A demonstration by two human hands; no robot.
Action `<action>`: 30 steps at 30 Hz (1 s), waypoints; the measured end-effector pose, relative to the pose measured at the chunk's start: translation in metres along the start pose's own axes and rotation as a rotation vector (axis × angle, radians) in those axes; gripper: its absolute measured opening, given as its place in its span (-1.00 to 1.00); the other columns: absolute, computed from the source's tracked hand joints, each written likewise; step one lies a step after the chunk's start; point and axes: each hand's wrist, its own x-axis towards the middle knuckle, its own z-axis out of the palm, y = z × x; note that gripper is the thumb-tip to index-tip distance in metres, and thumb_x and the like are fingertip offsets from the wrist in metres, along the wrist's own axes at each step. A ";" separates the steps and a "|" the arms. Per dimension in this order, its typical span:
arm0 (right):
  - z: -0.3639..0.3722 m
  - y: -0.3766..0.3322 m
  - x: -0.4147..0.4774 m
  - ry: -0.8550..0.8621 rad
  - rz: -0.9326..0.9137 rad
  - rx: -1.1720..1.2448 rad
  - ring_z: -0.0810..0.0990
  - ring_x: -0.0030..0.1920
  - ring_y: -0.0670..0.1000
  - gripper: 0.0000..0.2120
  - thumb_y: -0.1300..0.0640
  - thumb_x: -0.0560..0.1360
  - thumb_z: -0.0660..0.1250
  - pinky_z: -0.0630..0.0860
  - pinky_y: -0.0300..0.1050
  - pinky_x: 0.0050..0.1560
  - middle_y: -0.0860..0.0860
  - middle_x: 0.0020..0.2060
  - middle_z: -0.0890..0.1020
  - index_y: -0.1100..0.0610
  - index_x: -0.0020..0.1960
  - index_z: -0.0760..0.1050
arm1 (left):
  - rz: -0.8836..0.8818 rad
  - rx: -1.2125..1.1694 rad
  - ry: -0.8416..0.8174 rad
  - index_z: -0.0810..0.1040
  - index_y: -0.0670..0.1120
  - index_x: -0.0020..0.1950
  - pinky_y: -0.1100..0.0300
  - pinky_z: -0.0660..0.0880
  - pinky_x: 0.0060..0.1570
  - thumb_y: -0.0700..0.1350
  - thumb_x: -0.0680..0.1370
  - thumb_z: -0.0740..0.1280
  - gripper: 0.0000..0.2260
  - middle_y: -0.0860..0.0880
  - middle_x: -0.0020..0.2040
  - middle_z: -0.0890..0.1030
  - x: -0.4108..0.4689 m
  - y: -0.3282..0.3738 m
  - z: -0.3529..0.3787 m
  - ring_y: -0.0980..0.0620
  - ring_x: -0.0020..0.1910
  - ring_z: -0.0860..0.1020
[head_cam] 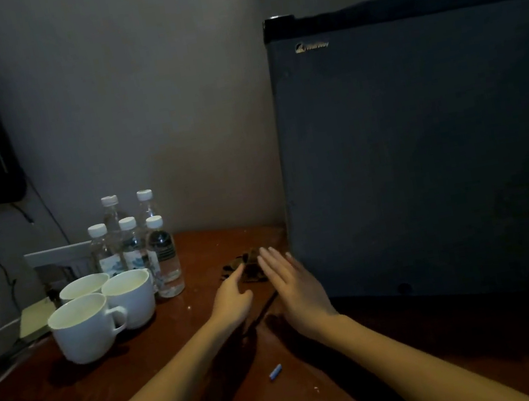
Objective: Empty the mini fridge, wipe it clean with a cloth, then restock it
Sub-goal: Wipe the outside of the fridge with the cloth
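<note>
Wooden table (151, 370): mugs (85, 327), bottles (163, 251) (fridge (422, 158) closed); left hand (234, 300), right hand (300, 293), fingers (271, 263) relaxed, at cloth (254, 269).

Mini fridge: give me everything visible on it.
The mini fridge is a dark grey-blue box with a black top strip and a small pale logo at the door's upper left. Its door is shut. It stands upright on the wooden table, at the right. The right hand is open beside its lower left edge; contact cannot be told.

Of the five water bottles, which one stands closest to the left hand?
The front-right bottle, the only one with a dark label; it stands at the edge of the group nearest the left hand.
</note>
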 end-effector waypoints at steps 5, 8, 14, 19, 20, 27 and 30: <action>0.028 -0.014 0.046 -0.070 0.018 0.148 0.04 0.56 0.03 -0.33 0.34 0.55 0.22 0.22 -0.05 0.48 0.05 0.56 0.07 0.15 0.58 0.01 | -0.071 0.125 0.072 0.22 -0.04 0.54 0.29 0.44 -0.26 -0.28 0.57 0.24 -0.45 -0.06 0.41 0.43 0.022 -0.017 -0.015 -0.04 0.05 0.57; 0.048 -0.014 0.076 -0.134 0.313 0.316 0.03 0.55 0.03 -0.46 0.13 0.66 0.08 0.21 -0.07 0.45 0.02 0.57 0.06 0.11 0.58 -0.01 | -0.054 0.146 0.045 0.19 -0.06 0.55 0.29 0.38 0.01 -0.27 0.58 0.26 -0.44 -0.06 0.47 0.36 0.039 -0.023 -0.015 -0.04 0.36 0.42; 0.076 0.002 0.123 -0.224 0.939 0.500 -0.08 0.56 0.10 -0.44 -0.06 0.68 -0.07 -0.16 0.03 0.51 0.10 0.57 0.03 0.16 0.58 -0.08 | 0.006 0.120 0.013 0.17 -0.05 0.56 0.17 0.34 0.33 -0.21 0.59 0.31 -0.42 -0.04 0.52 0.27 0.081 -0.033 -0.005 -0.04 0.46 0.29; 0.092 0.009 0.139 -0.179 1.060 0.599 0.11 0.52 0.13 -0.49 -0.06 0.68 -0.06 -0.10 0.04 0.49 0.10 0.51 0.22 0.13 0.56 0.05 | -0.043 -0.047 -0.075 0.11 -0.03 0.57 0.14 0.32 0.35 -0.14 0.63 0.25 -0.46 -0.03 0.54 0.20 0.104 -0.034 0.006 -0.05 0.49 0.24; 0.094 0.010 0.140 -0.150 1.076 0.643 0.16 0.50 0.14 -0.51 -0.05 0.67 -0.03 -0.03 0.05 0.50 0.09 0.50 0.25 0.12 0.55 0.11 | -0.091 -0.129 -0.091 0.09 -0.02 0.58 0.09 0.33 0.38 -0.14 0.64 0.23 -0.46 -0.04 0.55 0.18 0.106 -0.032 0.008 -0.06 0.50 0.23; 0.087 0.003 0.138 0.127 0.953 1.089 0.50 0.17 0.09 -0.85 0.16 0.62 0.22 0.49 -0.10 0.13 0.09 0.25 0.42 0.03 0.16 0.49 | -0.289 -0.409 -0.118 0.28 -0.07 0.50 0.14 0.53 0.00 -0.05 0.67 0.15 -0.61 -0.06 0.33 0.46 0.099 -0.024 0.003 0.00 0.14 0.51; 0.069 -0.005 0.139 0.226 0.836 1.167 0.52 0.16 0.05 -0.78 0.22 0.55 0.33 0.52 -0.12 0.09 0.08 0.23 0.47 -0.06 0.09 0.47 | -0.208 -0.467 -0.020 0.43 -0.06 0.30 0.22 0.48 -0.20 -0.09 0.66 0.19 -0.78 -0.04 0.13 0.56 0.088 -0.015 -0.011 0.05 0.00 0.56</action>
